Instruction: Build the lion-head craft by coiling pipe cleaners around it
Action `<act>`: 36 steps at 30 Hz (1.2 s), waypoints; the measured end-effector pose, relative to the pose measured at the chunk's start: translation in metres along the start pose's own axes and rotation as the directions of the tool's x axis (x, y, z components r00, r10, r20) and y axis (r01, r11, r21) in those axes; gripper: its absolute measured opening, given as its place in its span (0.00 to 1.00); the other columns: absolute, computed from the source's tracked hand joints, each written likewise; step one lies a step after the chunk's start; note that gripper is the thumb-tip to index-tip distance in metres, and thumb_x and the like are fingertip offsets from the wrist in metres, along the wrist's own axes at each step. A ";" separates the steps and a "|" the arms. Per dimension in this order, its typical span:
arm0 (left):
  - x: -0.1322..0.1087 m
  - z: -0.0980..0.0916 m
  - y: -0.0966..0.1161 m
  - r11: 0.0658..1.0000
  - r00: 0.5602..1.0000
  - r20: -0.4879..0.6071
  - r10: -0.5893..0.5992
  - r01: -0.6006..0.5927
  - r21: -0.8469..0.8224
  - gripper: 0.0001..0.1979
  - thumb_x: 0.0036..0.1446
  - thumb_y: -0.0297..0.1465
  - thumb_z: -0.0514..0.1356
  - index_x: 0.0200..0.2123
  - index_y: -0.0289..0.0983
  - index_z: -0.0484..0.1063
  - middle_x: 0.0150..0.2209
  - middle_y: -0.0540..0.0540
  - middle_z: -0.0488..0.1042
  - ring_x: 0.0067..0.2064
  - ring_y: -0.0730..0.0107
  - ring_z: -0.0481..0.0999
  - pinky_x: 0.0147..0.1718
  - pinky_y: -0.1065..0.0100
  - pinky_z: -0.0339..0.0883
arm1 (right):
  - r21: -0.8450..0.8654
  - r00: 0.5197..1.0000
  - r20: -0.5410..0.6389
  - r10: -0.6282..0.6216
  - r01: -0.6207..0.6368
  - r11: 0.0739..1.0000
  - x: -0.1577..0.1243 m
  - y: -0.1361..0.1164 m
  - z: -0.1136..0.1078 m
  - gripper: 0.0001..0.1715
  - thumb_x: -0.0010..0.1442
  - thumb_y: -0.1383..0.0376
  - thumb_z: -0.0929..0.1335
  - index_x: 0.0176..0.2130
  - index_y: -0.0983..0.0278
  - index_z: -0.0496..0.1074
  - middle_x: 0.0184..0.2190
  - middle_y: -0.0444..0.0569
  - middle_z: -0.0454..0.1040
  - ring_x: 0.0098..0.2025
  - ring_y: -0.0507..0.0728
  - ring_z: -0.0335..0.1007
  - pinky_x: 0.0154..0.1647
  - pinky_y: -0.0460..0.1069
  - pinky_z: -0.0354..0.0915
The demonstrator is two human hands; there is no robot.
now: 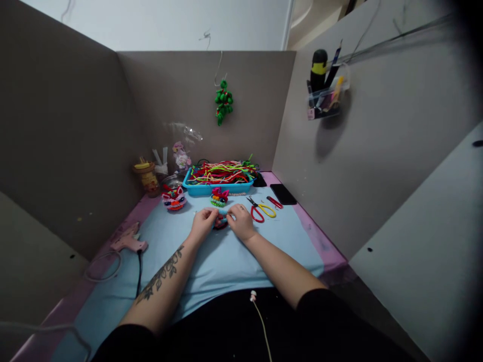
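Between my hands is a small craft piece of light blue and dark red fuzzy stems [223, 212], partly hidden by the fingers. My left hand [204, 221] pinches its left side, and my right hand [242, 221] grips its right side. Just behind them stands a small pink, red and green fuzzy animal head [219, 197]. A larger pink and red head [174, 199] sits farther left. To the right of my right hand lie scissors [261, 209] with one red and one yellow handle, blades apart.
A blue tray [199, 190] heaped with colourful fuzzy stems stands at the back. A pink glue gun [130, 240] lies left with its cord. Right are a red cutter [274, 202] and a black phone [283, 194]. Partition walls [207, 70] enclose the table.
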State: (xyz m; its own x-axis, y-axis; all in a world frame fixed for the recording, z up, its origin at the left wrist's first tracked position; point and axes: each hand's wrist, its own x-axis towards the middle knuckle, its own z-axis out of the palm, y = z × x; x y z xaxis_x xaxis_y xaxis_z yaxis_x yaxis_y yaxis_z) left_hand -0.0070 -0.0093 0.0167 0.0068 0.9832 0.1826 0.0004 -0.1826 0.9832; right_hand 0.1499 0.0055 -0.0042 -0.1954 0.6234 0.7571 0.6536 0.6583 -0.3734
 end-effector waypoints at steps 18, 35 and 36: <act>0.003 -0.002 -0.010 0.996 0.996 -0.003 0.092 -0.092 0.017 0.15 0.48 0.39 0.61 0.35 0.35 0.70 0.20 0.52 0.70 0.22 0.73 0.70 0.25 0.71 0.63 | 0.203 1.000 0.029 -0.006 0.000 0.979 0.001 0.003 0.001 0.06 0.58 0.68 0.64 0.33 0.62 0.72 0.31 0.49 0.70 0.39 0.57 0.65 0.43 0.52 0.63; 0.002 0.000 -0.006 0.994 0.998 -0.011 -0.060 0.059 -0.088 0.23 0.40 0.42 0.67 0.36 0.31 0.73 0.29 0.43 0.79 0.25 0.71 0.74 0.25 0.70 0.68 | 0.173 0.992 -0.056 0.114 -0.102 0.980 0.003 0.003 -0.001 0.05 0.56 0.69 0.64 0.31 0.63 0.70 0.31 0.49 0.69 0.38 0.56 0.65 0.41 0.51 0.63; 0.002 0.000 -0.005 0.994 0.998 -0.006 -0.065 0.064 -0.093 0.23 0.40 0.42 0.68 0.36 0.31 0.73 0.29 0.43 0.78 0.24 0.72 0.74 0.25 0.70 0.68 | 0.171 0.992 -0.057 0.117 -0.106 0.980 0.003 0.003 -0.001 0.04 0.56 0.69 0.65 0.31 0.63 0.70 0.31 0.49 0.69 0.38 0.56 0.65 0.41 0.51 0.63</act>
State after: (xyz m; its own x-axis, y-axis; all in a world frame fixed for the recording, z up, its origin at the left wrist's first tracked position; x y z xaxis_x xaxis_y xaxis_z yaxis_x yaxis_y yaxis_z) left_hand -0.0075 -0.0069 0.0116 0.0009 0.9929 0.1188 -0.0926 -0.1182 0.9887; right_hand 0.1524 0.0089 -0.0027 -0.0759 0.6711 0.7375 0.5358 0.6512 -0.5375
